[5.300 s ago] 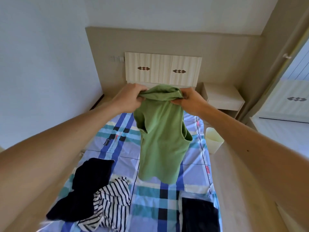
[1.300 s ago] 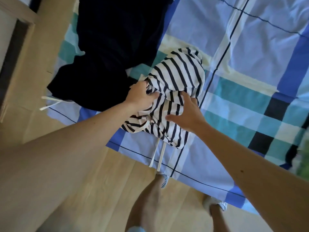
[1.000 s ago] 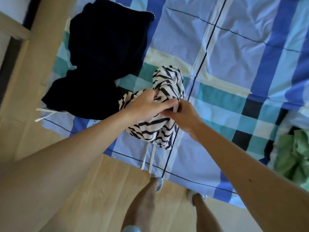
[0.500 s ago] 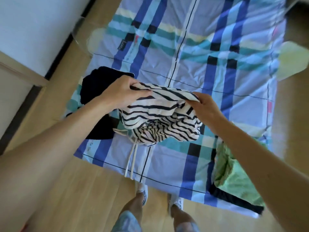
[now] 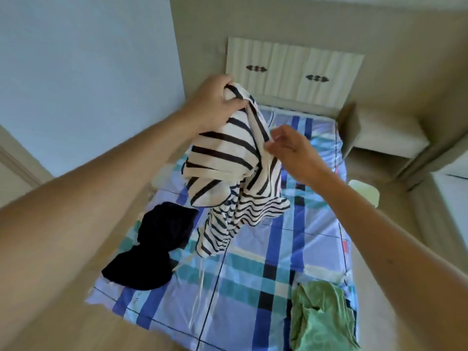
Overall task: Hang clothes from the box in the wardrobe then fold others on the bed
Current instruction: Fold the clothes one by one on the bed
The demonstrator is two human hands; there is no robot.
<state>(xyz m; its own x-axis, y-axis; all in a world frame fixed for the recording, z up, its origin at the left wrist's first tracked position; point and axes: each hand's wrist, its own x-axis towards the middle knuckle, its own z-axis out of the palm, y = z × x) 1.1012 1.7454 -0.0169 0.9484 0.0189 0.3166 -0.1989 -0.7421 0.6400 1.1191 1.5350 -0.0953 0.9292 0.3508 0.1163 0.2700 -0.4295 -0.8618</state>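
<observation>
A black-and-white striped garment [image 5: 228, 168] hangs in the air above the bed [image 5: 316, 249], bunched, with white drawstrings dangling down. My left hand [image 5: 215, 102] grips its top edge. My right hand [image 5: 288, 145] pinches the fabric lower on the right side. A dark navy garment [image 5: 157, 244] lies crumpled on the bed's left side. A green garment [image 5: 319, 317] lies folded at the near right corner of the bed.
The bed carries a blue, teal and white checked sheet. A white headboard [image 5: 293, 72] stands at the far end, a white bedside unit [image 5: 385, 133] to its right. A pale bin [image 5: 364, 193] sits on the floor right of the bed.
Both hands lifted the striped garment off the bed and raised it high. My view tilted up from the bed's foot toward the headboard. The green garment, held up earlier, now lies on the bed.
</observation>
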